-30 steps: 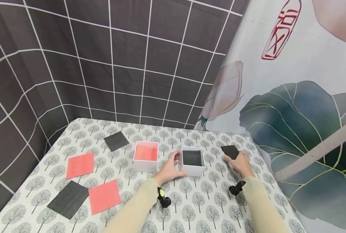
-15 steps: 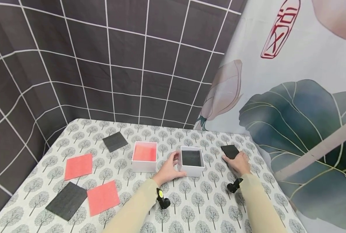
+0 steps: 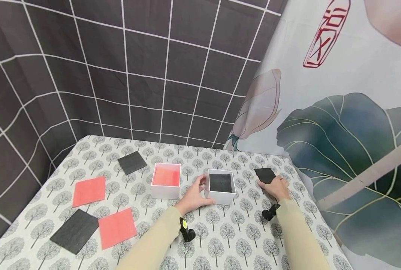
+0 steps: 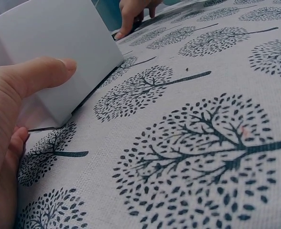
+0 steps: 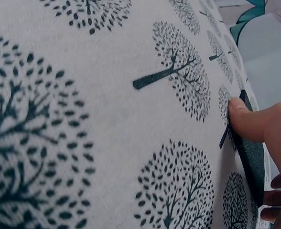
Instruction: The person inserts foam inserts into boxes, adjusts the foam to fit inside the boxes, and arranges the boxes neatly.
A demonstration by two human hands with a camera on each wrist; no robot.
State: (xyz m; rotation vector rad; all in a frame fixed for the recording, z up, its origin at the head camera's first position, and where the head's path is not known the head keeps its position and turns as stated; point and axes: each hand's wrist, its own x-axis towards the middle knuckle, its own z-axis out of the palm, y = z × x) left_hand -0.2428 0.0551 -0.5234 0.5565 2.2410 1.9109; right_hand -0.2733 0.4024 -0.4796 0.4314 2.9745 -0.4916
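Observation:
In the head view my left hand (image 3: 193,197) grips a white square box (image 3: 225,198) at its left side, thumb along the front wall and fingers behind. A black square (image 3: 220,183) lies inside that box. The left wrist view shows my thumb (image 4: 45,76) against the white wall of the box (image 4: 54,33). Off to the right, my right hand (image 3: 277,187) holds a black square sheet (image 3: 264,175) by its near side. Seen from the right wrist, the thumb (image 5: 255,119) lies over the dark sheet (image 5: 253,157), with the other fingers partly hidden beyond it.
A second white box (image 3: 165,192), with a red square (image 3: 166,176) inside, stands left of the first. Farther left on the tree-print cloth (image 3: 217,243) lie two red squares, one behind (image 3: 89,191) and one nearer (image 3: 117,228), plus black squares, one near (image 3: 75,231) and one far (image 3: 132,162).

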